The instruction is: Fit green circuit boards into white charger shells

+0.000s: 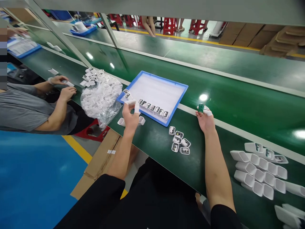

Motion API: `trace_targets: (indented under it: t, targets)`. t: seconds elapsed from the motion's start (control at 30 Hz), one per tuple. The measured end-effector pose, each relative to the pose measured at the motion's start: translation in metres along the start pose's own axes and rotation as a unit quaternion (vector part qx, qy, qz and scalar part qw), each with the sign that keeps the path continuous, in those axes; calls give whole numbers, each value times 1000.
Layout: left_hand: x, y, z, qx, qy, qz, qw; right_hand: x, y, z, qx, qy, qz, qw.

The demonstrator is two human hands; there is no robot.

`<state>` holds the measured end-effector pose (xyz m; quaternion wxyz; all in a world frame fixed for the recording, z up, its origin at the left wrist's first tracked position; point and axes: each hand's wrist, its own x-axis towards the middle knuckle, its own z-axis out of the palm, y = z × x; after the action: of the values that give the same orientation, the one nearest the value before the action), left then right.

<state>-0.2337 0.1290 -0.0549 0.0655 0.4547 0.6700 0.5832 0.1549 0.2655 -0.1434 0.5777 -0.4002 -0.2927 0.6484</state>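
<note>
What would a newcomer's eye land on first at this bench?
Probably the blue-rimmed tray near the middle of the view, with a row of white housings along its near side. Next, the small green circuit board held in the right hand, right of the tray. Then the bulging clear bag of white parts at left, near a co-worker in grey.

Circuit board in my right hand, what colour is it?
Green; the circuit board shows in the head view.

I saw the right hand (206,121) hold a green board (201,108) right of centre; the left hand (131,117) was by a blue tray (159,87), mid-frame.
</note>
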Motion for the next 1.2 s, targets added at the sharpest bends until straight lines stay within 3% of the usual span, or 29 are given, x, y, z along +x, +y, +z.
trace_targets:
  t: [0.1, 0.17, 0.23, 0.3, 0.4, 0.47, 0.53, 0.7, 0.8, 0.87, 0.93, 1.0, 1.1, 1.2]
  targets:
    - [-53, 33, 7, -42, -166, 132, 976, -3, -4, 3, -10, -9, 1, 1000]
    - [-89, 44, 14, -66, -231, 194, 951, -6, -4, 4, -14, -13, -10, 1000]
    - [-121, 45, 20, -79, -232, 204, 948, -8, -3, 5, -26, -7, -35, 999]
    - [-145, 37, 22, -70, -205, 169, 961, -10, 0, 5, -49, 6, -62, 997]
    - [-161, 17, 13, 0, -85, 80, 993, -11, 4, 6, -80, 11, -77, 994]
    - [-156, 0, 3, 71, 21, 8, 997, -11, 7, 7, -88, 5, -79, 993]
    - [-140, -17, -6, 118, 68, -53, 989, -11, 9, 9, -96, 3, -89, 991]
    - [-94, -47, -18, 157, -23, -96, 983, -15, 7, 20, -161, -15, -92, 983]
    - [-87, -44, -21, 154, -18, -66, 986, -30, -9, 37, -203, -43, -123, 971]
    - [-91, -33, -20, 108, 6, -9, 994, -46, -25, 53, -221, -73, -150, 961]
    - [-97, -17, -14, 13, -3, 45, 999, -63, -41, 71, -244, -107, -171, 949]
    - [-100, 5, -1, -108, -84, 58, 989, -81, -56, 88, -257, -136, -192, 937]
    - [-92, 47, 30, -261, -231, 56, 936, -103, -75, 106, -248, -177, -234, 923]
    - [-67, 92, 65, -331, -280, 117, 894, -118, -94, 112, -224, -159, -263, 925]
